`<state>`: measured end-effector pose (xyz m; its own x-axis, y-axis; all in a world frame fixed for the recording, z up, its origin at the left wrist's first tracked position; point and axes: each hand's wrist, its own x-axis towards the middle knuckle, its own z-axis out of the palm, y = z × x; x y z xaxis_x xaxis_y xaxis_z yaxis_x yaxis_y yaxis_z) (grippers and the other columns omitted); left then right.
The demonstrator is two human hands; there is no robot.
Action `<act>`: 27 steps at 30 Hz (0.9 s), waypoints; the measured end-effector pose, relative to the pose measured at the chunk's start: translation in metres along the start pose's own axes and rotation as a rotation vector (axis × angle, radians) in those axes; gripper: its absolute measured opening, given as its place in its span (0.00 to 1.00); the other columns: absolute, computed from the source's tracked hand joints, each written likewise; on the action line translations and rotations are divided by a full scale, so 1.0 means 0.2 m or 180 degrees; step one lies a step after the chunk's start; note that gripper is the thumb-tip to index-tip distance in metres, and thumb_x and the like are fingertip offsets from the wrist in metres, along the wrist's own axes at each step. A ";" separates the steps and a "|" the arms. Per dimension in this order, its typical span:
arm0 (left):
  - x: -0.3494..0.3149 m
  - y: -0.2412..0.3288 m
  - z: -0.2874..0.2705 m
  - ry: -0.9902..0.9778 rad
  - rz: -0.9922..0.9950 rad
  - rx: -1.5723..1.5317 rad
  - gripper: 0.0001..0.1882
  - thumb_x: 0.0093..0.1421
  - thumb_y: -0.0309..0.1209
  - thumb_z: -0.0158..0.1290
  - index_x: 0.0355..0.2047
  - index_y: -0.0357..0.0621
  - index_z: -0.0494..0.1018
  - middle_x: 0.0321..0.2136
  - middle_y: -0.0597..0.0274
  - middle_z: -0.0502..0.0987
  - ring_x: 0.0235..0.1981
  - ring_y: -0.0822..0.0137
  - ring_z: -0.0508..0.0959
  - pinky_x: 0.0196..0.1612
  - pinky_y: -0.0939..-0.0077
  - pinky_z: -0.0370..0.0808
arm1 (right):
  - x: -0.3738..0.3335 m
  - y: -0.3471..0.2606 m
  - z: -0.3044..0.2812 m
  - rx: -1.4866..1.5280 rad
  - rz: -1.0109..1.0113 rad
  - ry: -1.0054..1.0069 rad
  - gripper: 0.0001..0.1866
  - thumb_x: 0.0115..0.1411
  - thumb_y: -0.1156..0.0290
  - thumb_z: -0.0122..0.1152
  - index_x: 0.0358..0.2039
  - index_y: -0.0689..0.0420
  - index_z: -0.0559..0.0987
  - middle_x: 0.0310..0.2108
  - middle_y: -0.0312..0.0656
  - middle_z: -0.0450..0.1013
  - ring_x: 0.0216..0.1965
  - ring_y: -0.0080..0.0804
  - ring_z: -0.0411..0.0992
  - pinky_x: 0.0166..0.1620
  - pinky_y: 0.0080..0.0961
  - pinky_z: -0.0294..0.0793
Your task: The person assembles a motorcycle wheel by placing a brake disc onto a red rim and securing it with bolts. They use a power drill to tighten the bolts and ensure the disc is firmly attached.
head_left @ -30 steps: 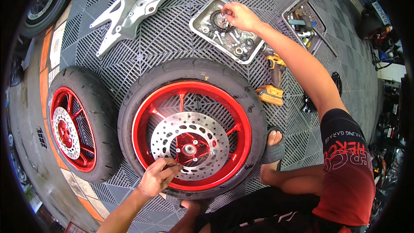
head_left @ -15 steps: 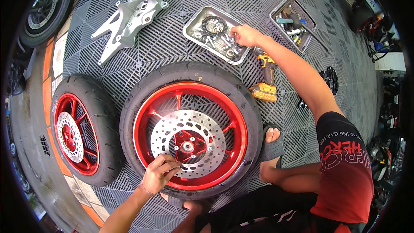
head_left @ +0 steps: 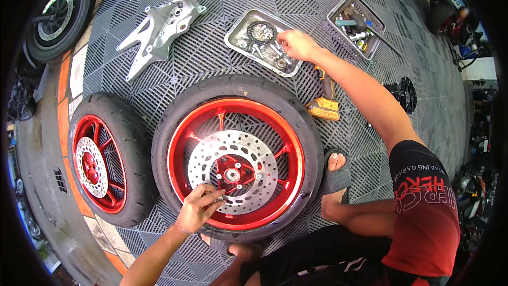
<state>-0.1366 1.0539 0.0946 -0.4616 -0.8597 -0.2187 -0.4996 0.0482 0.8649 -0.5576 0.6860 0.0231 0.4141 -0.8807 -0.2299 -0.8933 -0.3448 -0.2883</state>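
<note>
At the far left, a dark wheel (head_left: 55, 13) stands near the rim of the view, and below it a smaller red-rimmed wheel (head_left: 103, 161) lies flat on the grey grid floor (head_left: 222, 69), just beside the big wheel with only a narrow strip of floor between them. Above that strip lies a silver bracket (head_left: 159, 29), with open floor around it.

The big red wheel (head_left: 238, 159) fills the middle, its tyre reaching close to the person's sandalled foot (head_left: 334, 172). The left hand (head_left: 198, 209) rests on the lower edge of the drilled brake disc (head_left: 233, 172), its fingers pinched on a small bolt (head_left: 221, 198) against the disc.

Beyond the tyre's upper edge sits a shallow metal tray (head_left: 238, 39) of small parts. The right hand (head_left: 296, 45) reaches over its right end, fingers curled down among the parts; whether they grip anything cannot be told. A yellow cordless driver (head_left: 324, 100) lies under that forearm, touching the tyre's edge. Further right, a second tray of tools (head_left: 357, 24) sits apart, and a dark round part (head_left: 405, 95) lies beyond the arm.
</note>
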 end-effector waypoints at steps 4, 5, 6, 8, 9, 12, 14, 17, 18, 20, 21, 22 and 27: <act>0.01 -0.01 0.00 0.0066 0.0090 -0.0028 0.12 0.56 0.21 0.69 0.42 0.40 0.86 0.40 0.59 0.78 0.37 0.65 0.81 0.40 0.70 0.80 | 0.01 -0.07 0.08 0.0162 -0.0274 0.0121 0.15 0.59 0.75 0.58 0.47 0.56 0.82 0.47 0.51 0.79 0.49 0.52 0.79 0.51 0.46 0.78; 0.02 0.00 0.00 0.0081 0.0126 -0.0020 0.12 0.56 0.21 0.68 0.42 0.40 0.86 0.39 0.60 0.78 0.37 0.65 0.81 0.40 0.71 0.80 | 0.02 -0.10 0.10 0.0118 -0.0369 0.0167 0.15 0.58 0.75 0.59 0.47 0.57 0.82 0.46 0.51 0.79 0.48 0.52 0.79 0.51 0.46 0.78; 0.00 0.00 -0.01 0.0026 0.0079 -0.0013 0.12 0.57 0.21 0.68 0.43 0.40 0.86 0.39 0.61 0.77 0.38 0.65 0.81 0.41 0.70 0.79 | 0.03 -0.17 0.14 0.0107 -0.0481 0.0210 0.15 0.58 0.76 0.59 0.47 0.57 0.82 0.45 0.51 0.78 0.47 0.51 0.79 0.50 0.46 0.78; 0.03 0.00 -0.01 -0.0137 0.0249 0.0102 0.14 0.57 0.20 0.66 0.45 0.41 0.85 0.39 0.60 0.76 0.40 0.64 0.80 0.42 0.69 0.79 | 0.06 -0.15 0.22 -0.0251 -0.0630 0.0407 0.21 0.58 0.76 0.58 0.53 0.56 0.81 0.49 0.56 0.75 0.50 0.55 0.78 0.54 0.48 0.78; -0.01 -0.01 -0.03 -0.0167 0.0239 0.0068 0.16 0.57 0.19 0.65 0.46 0.42 0.85 0.40 0.59 0.76 0.41 0.63 0.80 0.43 0.67 0.78 | 0.08 -0.25 0.25 -0.0285 -0.0558 0.0262 0.24 0.58 0.76 0.57 0.56 0.54 0.81 0.52 0.58 0.74 0.51 0.56 0.78 0.55 0.48 0.79; -0.02 -0.05 -0.05 -0.0260 0.0448 0.0053 0.23 0.54 0.20 0.66 0.52 0.43 0.83 0.40 0.56 0.75 0.43 0.58 0.79 0.46 0.66 0.78 | 0.16 -0.31 0.26 -0.0466 -0.0404 0.0143 0.27 0.58 0.77 0.57 0.60 0.52 0.79 0.57 0.56 0.73 0.52 0.58 0.78 0.55 0.48 0.79; -0.03 -0.04 -0.07 -0.0216 0.0405 -0.0081 0.27 0.54 0.21 0.67 0.56 0.42 0.80 0.40 0.56 0.75 0.42 0.57 0.79 0.46 0.65 0.78 | 0.19 -0.32 0.28 -0.0332 -0.0596 0.0337 0.24 0.57 0.78 0.59 0.56 0.54 0.80 0.54 0.54 0.74 0.51 0.58 0.78 0.54 0.50 0.79; -0.01 0.03 -0.10 0.0030 0.0064 -0.0413 0.31 0.57 0.25 0.68 0.62 0.41 0.75 0.40 0.57 0.76 0.40 0.63 0.80 0.44 0.67 0.80 | 0.20 -0.31 0.27 -0.0291 -0.0618 0.0446 0.20 0.55 0.80 0.59 0.49 0.56 0.81 0.50 0.54 0.75 0.51 0.57 0.77 0.54 0.50 0.78; 0.02 0.04 -0.12 0.0089 -0.0104 -0.0623 0.31 0.58 0.25 0.68 0.63 0.41 0.74 0.39 0.57 0.77 0.39 0.65 0.80 0.43 0.69 0.81 | 0.24 -0.30 0.25 -0.0224 -0.0675 0.0461 0.19 0.54 0.81 0.59 0.48 0.56 0.81 0.48 0.54 0.76 0.51 0.57 0.77 0.54 0.50 0.77; 0.03 -0.01 -0.25 0.0673 -0.0955 -0.1436 0.35 0.62 0.27 0.67 0.68 0.40 0.67 0.40 0.62 0.80 0.34 0.72 0.81 0.39 0.75 0.80 | 0.20 -0.28 0.28 -0.0049 -0.0653 0.0430 0.18 0.53 0.83 0.58 0.45 0.58 0.80 0.45 0.54 0.76 0.51 0.57 0.77 0.53 0.50 0.77; 0.05 0.02 -0.37 0.1480 -0.0876 -0.1710 0.36 0.64 0.29 0.66 0.70 0.39 0.64 0.38 0.64 0.79 0.32 0.73 0.80 0.38 0.76 0.79 | 0.22 -0.30 0.28 -0.0081 -0.0625 0.0463 0.16 0.53 0.83 0.58 0.44 0.58 0.79 0.43 0.55 0.77 0.50 0.57 0.77 0.52 0.51 0.76; 0.02 -0.07 -0.47 0.2163 -0.0738 -0.1443 0.36 0.69 0.35 0.59 0.73 0.46 0.59 0.40 0.65 0.79 0.27 0.76 0.77 0.32 0.82 0.74 | 0.26 -0.35 0.30 0.0214 -0.0484 0.0453 0.15 0.52 0.82 0.58 0.42 0.60 0.78 0.43 0.55 0.77 0.49 0.58 0.77 0.51 0.51 0.76; 0.16 0.06 -0.78 0.2850 -0.0816 -0.1782 0.34 0.70 0.31 0.54 0.74 0.41 0.57 0.38 0.65 0.77 0.27 0.79 0.72 0.29 0.84 0.67 | 0.25 -0.20 0.34 -0.0048 -0.0552 0.0847 0.18 0.51 0.80 0.65 0.44 0.56 0.82 0.34 0.50 0.76 0.39 0.51 0.77 0.45 0.46 0.77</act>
<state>-0.0436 0.9483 0.1689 0.4244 -0.8809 -0.2096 0.0048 -0.2292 0.9734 -0.4883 0.6774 -0.0397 0.5021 -0.8617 0.0732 -0.8167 -0.5003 -0.2876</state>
